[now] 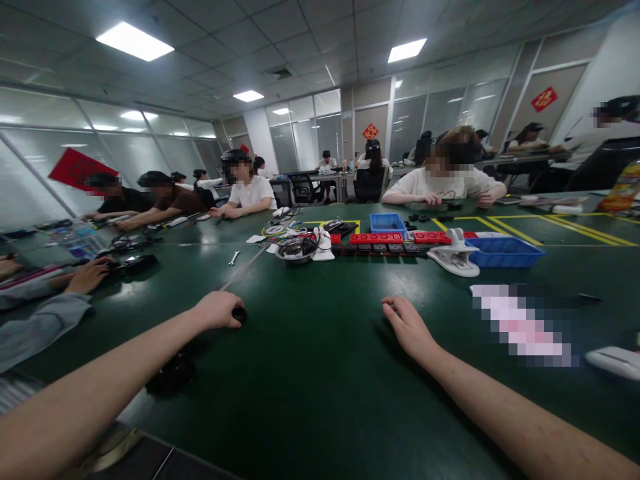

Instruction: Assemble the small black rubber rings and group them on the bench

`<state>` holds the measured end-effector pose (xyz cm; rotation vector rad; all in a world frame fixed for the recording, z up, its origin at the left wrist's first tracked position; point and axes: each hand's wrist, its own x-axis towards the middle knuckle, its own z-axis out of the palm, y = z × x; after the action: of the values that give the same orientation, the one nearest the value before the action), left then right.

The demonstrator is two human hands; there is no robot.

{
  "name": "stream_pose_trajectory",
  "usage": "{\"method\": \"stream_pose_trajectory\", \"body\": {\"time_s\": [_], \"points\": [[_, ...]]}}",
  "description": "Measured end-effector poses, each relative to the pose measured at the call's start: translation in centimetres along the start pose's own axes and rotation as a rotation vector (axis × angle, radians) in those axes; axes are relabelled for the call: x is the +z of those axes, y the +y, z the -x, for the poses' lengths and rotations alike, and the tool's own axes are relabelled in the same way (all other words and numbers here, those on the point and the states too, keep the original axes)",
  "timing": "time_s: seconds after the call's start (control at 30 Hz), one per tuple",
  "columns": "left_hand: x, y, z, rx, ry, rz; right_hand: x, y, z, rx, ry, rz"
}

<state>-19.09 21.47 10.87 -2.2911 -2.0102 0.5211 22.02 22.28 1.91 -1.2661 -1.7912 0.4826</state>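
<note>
My left hand (217,310) is closed, its thumb and fingers around a small black round object (241,315) just above or on the green tabletop. The fingers partly hide that object, and its kind cannot be made out. Below my left forearm lies a dark glossy object (171,375), partly covered by the arm. My right hand (410,328) rests on the table at right of centre, palm down, fingers loosely stretched and lightly bent. Nothing shows in it. Ahead of both hands is a shallow bowl (295,257) heaped with black cables.
On the green table (310,387) lie a wrench (234,258), red and black power strips (377,239), a white clamp (456,253) and blue bins (505,252). A white device (614,361) sits far right. A co-worker's hand (91,275) reaches in at left; other people sit opposite.
</note>
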Motion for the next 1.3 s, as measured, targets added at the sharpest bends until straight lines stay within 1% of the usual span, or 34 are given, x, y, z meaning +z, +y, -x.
{"method": "stream_pose_trajectory", "body": {"time_s": [0.07, 0.17, 0.23, 0.3, 0.37, 0.47, 0.57, 0.7, 0.8, 0.9, 1.13, 1.3], "points": [[-0.3, -1.2, 1.7, -0.029, 0.075, 0.033, 0.1, 0.0, 0.0, 0.009, 0.02, 0.004], [-0.3, -3.5, 4.4, -0.112, 0.235, 0.22, 0.3, 0.2, 0.2, 0.031, 0.066, 0.008], [0.4, -5.4, 6.1, -0.154, 0.298, 0.315, 0.4, 0.3, 0.3, 0.039, 0.082, 0.007], [1.4, -7.4, 7.5, -0.162, 0.351, 0.375, 0.6, 0.4, 0.3, 0.042, 0.084, 0.006], [2.4, -9.1, 8.5, -0.173, 0.369, 0.414, 0.7, 0.4, 0.3, 0.042, 0.081, 0.005], [3.3, -10.6, 9.5, -0.22, 0.304, 0.454, 0.7, 0.4, 0.2, 0.04, 0.076, 0.004], [3.6, -10.7, 10.0, -0.294, 0.227, 0.46, 0.7, 0.3, 0.2, 0.038, 0.079, 0.009], [4.0, -10.2, 10.0, -0.335, 0.199, 0.442, 0.6, 0.0, 0.3, 0.029, 0.076, 0.016], [4.5, -9.7, 9.8, -0.295, 0.16, 0.417, 0.6, -0.2, 0.4, 0.026, 0.075, 0.019], [4.8, -9.4, 9.5, -0.271, 0.153, 0.405, 0.6, -0.2, 0.4, 0.025, 0.068, 0.022], [3.9, -8.8, 9.0, -0.266, 0.162, 0.441, 0.6, -0.2, 0.4, 0.028, 0.039, 0.03], [4.0, -8.3, 8.2, -0.217, 0.113, 0.491, 0.4, -0.4, 0.4, 0.027, 0.025, 0.041]]}}
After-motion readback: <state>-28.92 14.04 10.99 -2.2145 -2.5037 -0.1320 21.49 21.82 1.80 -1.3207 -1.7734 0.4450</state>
